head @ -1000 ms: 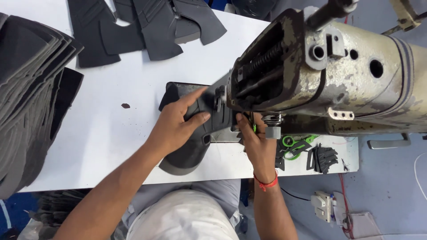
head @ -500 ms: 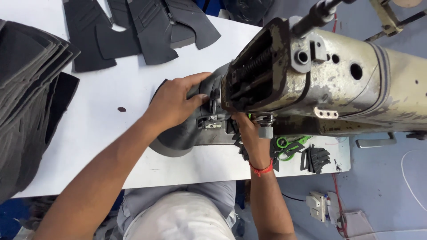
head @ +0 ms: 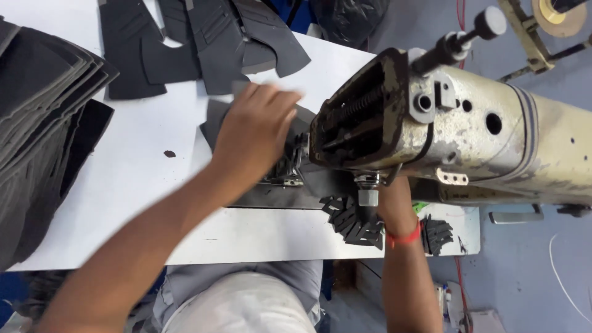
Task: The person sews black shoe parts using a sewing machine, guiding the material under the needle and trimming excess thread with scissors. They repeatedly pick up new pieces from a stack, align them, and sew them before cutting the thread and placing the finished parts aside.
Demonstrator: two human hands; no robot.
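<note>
My left hand [head: 253, 132] is blurred with motion and lies over a dark fabric piece [head: 211, 122] on the white table [head: 148, 185], just left of the sewing machine head [head: 370, 123]. Its fingers curl over the piece's far edge and seem to grip it. My right hand [head: 394, 200] reaches under the machine head from the front. Only its wrist, with a red band [head: 404, 235], and the forearm show; the fingers are hidden by the machine.
A tall stack of dark sheets [head: 43, 129] fills the table's left side. Several cut dark pieces [head: 209, 43] lie at the back. Small black cut parts [head: 351, 222] sit near the front edge. The cream machine body [head: 524, 148] spans the right.
My left hand has moved away from me and leftwards with the dark piece, off the needle area. My right hand has gone further under the machine head.
</note>
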